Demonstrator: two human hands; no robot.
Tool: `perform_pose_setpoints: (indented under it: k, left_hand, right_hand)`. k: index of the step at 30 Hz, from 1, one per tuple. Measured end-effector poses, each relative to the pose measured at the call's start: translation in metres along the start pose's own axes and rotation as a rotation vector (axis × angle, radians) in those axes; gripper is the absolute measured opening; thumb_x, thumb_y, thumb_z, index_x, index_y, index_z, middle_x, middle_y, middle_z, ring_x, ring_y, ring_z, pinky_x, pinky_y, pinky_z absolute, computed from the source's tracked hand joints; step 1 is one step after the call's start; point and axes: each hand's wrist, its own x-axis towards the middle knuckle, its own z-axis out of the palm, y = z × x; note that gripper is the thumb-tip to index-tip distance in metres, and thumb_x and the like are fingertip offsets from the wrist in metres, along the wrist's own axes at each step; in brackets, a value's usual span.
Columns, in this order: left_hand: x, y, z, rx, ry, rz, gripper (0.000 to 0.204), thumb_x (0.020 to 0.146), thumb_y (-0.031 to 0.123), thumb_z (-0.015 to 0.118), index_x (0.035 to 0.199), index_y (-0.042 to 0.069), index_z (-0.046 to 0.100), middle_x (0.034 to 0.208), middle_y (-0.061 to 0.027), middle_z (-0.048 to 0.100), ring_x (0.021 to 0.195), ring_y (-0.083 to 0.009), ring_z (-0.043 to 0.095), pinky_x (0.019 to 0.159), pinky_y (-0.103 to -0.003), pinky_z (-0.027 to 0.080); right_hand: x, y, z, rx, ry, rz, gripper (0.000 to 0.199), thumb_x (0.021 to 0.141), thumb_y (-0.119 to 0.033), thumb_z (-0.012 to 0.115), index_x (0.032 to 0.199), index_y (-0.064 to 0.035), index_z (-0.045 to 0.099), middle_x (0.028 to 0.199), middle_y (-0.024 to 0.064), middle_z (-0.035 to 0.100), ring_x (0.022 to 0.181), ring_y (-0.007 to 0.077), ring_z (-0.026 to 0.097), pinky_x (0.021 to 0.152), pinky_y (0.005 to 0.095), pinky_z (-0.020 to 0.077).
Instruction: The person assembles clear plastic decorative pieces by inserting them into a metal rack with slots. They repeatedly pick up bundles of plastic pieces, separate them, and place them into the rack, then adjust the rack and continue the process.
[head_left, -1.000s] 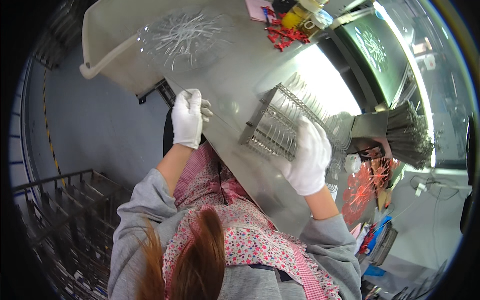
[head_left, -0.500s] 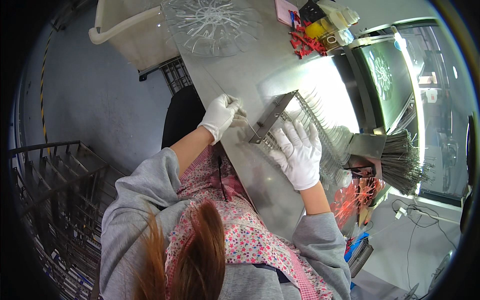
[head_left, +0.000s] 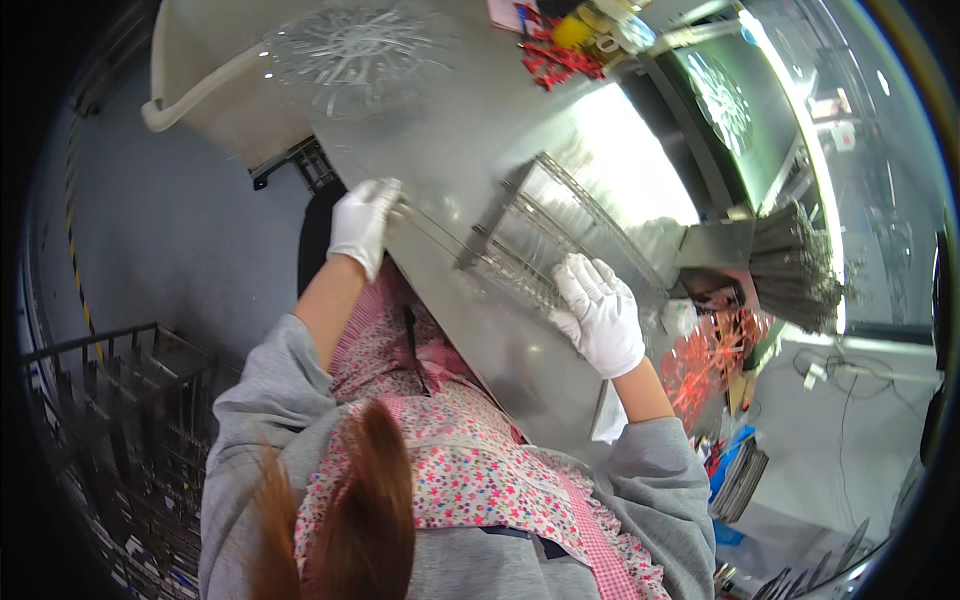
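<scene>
My left hand [head_left: 368, 228], in a white glove, is closed with its fingertips pinched on a thin metal rod [head_left: 436, 232]. The rod runs from those fingers toward the near-left end of a rectangular metal rack [head_left: 535, 215] lying on the steel table. Whether its far end is still inside the rack is blurred. My right hand [head_left: 603, 318], also gloved, lies against the rack's near side with its fingers stretched out. Beyond the rack's right part is a blurred row of clear pieces [head_left: 660, 240].
Clear spoked plastic moldings [head_left: 360, 50] lie at the far left, beside a white bin [head_left: 215, 90]. Small red parts [head_left: 560, 65] sit at the back. Thin metal rods [head_left: 800, 270] fill a holder on the right, near red transparent moldings [head_left: 695, 370]. A lit panel [head_left: 630, 150] glows behind the rack.
My left hand has drawn away to the left from the rack, and more of the rod shows. My right hand stays by the rack, its fingers closer together. The whole view has shifted.
</scene>
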Motion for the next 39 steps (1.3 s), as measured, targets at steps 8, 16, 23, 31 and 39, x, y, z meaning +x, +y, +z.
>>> perform_pose_setpoints:
  k: [8, 16, 23, 31, 39]
  left_hand:
    - [-0.032, -0.014, 0.016, 0.294, -0.043, -0.157, 0.027, 0.103, 0.021, 0.063, 0.12, 0.001, 0.063, 0.093, -0.0066, 0.066, 0.069, -0.0141, 0.065, 0.062, -0.028, 0.054]
    - [-0.041, -0.031, 0.01, 1.405, -0.363, 0.529, 0.061, 0.082, 0.029, 0.08, 0.133, 0.0, 0.062, 0.114, -0.024, 0.072, 0.109, -0.0343, 0.071, 0.095, -0.038, 0.054]
    - [-0.046, -0.042, 0.02, 1.678, -0.131, 0.786, 0.034, 0.085, 0.029, 0.078, 0.11, 0.007, 0.073, 0.094, -0.0158, 0.076, 0.085, -0.0357, 0.073, 0.076, -0.044, 0.056]
    - [-0.032, -0.044, 0.015, 1.755, -0.241, 0.857, 0.023, 0.088, 0.028, 0.073, 0.096, 0.007, 0.067, 0.081, -0.0201, 0.07, 0.074, -0.0446, 0.066, 0.068, -0.053, 0.053]
    - [-0.036, -0.058, 0.009, 1.862, -0.194, 0.987, 0.044, 0.087, 0.028, 0.073, 0.118, -0.001, 0.06, 0.101, -0.023, 0.068, 0.094, -0.0443, 0.064, 0.084, -0.053, 0.052]
  right_hand:
    - [-0.072, 0.022, 0.009, -0.064, -0.002, 0.058, 0.059, 0.088, -0.038, 0.073, 0.138, -0.0126, 0.054, 0.139, 0.0102, 0.059, 0.13, 0.0263, 0.056, 0.115, 0.0441, 0.0397]
    - [-0.173, 0.026, 0.0, -0.049, 0.067, 0.45, 0.06, 0.081, -0.031, 0.077, 0.132, -0.0059, 0.059, 0.132, 0.0141, 0.064, 0.124, 0.0345, 0.06, 0.107, 0.0489, 0.0469]
    - [-0.223, -0.034, 0.008, -0.095, 0.317, 0.261, 0.031, 0.074, -0.019, 0.074, 0.102, -0.0078, 0.067, 0.109, 0.0115, 0.067, 0.102, 0.029, 0.068, 0.091, 0.0422, 0.0559]
    - [-0.387, 0.141, -0.013, -0.215, 0.165, 1.825, 0.034, 0.097, -0.041, 0.059, 0.104, -0.012, 0.076, 0.106, 0.0181, 0.073, 0.098, 0.0384, 0.071, 0.085, 0.0486, 0.0556]
    - [-0.44, 0.246, 0.039, 0.064, -0.188, 2.164, 0.045, 0.088, -0.042, 0.063, 0.117, -0.0107, 0.076, 0.128, 0.0174, 0.069, 0.122, 0.0348, 0.065, 0.102, 0.0453, 0.0521]
